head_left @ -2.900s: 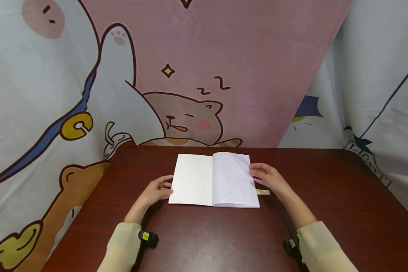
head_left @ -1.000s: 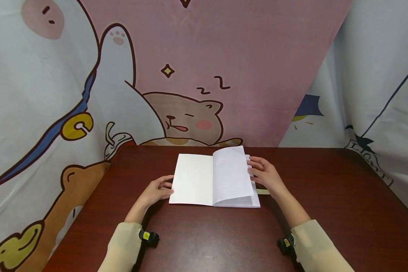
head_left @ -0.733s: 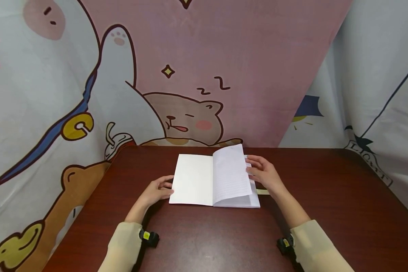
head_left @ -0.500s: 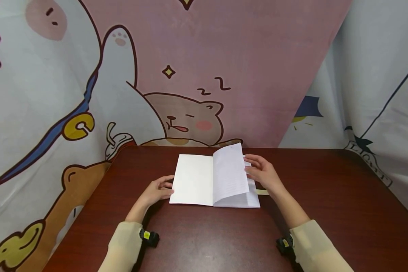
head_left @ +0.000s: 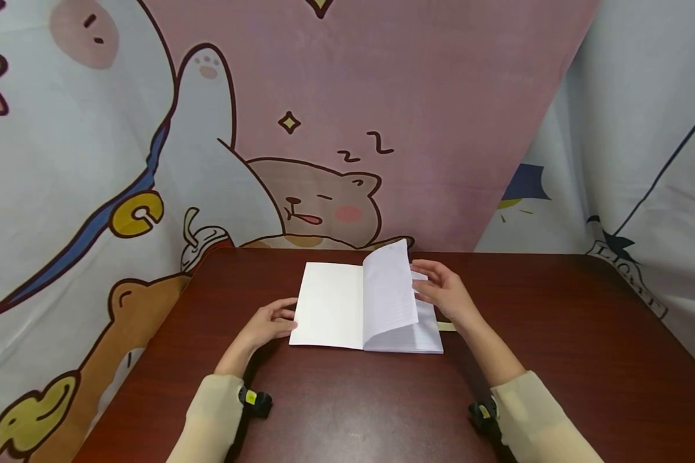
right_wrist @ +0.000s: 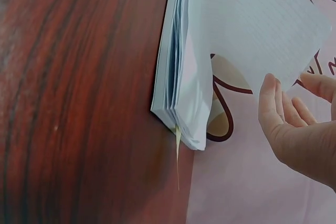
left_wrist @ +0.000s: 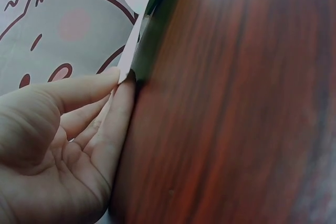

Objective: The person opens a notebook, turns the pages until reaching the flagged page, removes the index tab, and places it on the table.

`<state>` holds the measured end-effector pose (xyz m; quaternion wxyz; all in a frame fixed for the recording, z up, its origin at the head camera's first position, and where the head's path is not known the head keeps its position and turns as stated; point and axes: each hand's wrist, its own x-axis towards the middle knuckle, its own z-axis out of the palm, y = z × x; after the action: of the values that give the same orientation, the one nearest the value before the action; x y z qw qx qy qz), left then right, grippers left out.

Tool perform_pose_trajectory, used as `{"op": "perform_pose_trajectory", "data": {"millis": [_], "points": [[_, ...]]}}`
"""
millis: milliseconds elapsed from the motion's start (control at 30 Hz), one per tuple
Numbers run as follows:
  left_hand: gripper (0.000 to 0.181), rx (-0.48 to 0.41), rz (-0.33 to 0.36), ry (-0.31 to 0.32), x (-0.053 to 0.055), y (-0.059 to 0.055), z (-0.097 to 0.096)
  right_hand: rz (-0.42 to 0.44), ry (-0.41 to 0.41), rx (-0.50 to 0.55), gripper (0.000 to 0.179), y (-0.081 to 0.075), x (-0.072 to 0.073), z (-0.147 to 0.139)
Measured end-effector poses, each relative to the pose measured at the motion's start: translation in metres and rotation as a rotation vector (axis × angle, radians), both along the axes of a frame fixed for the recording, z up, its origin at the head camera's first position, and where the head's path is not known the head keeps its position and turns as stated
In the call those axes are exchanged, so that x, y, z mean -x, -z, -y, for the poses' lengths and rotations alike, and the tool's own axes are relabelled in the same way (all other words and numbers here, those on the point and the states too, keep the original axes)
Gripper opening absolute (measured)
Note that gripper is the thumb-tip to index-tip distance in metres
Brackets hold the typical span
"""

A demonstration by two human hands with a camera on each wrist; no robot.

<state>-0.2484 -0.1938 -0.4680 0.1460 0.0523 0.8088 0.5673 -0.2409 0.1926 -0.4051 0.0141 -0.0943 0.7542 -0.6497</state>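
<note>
An open notebook (head_left: 329, 305) lies on the table, its left side blank and its right side ruled. My left hand (head_left: 271, 323) holds the left edge. In the left wrist view the thumb (left_wrist: 94, 86) and a finger (left_wrist: 119, 114) pinch that edge between them. One ruled page (head_left: 387, 292) is lifted and curves up from the right-hand stack. My right hand (head_left: 447, 292) has its fingertips right at this page's outer edge. In the right wrist view its fingers (right_wrist: 269, 95) are extended against the page's underside, with the thumb apart from them.
A pale yellow ribbon (head_left: 446, 326) sticks out from the notebook's right side. The dark red-brown wooden table (head_left: 567, 360) reaches a printed cartoon cloth (head_left: 440, 116) at its far edge. Small black wrist cameras (head_left: 257, 403) sit on both wrists below cream sleeves.
The ruled page has risen from nearly flat and swung to the left. My right hand has moved left along with it. My left hand stays on the notebook's left edge.
</note>
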Motion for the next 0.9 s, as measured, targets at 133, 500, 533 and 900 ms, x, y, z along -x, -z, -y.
{"op": "perform_pose_trajectory", "data": {"millis": [133,500,533,900], "points": [[0.058,-0.014,0.014,0.009,0.001,0.001,0.002,-0.012,-0.012,-0.001,0.052,-0.001,0.001,0.004],[0.059,-0.049,0.029,0.034,0.002,0.001,0.007,-0.035,-0.014,0.008,0.050,-0.003,0.003,0.013],[0.059,-0.053,0.026,0.039,0.002,0.002,0.007,-0.035,-0.012,0.008,0.050,-0.003,0.003,0.014],[0.060,-0.057,0.015,0.052,0.003,0.005,0.010,-0.058,-0.028,0.028,0.050,-0.005,0.002,0.024]]}}
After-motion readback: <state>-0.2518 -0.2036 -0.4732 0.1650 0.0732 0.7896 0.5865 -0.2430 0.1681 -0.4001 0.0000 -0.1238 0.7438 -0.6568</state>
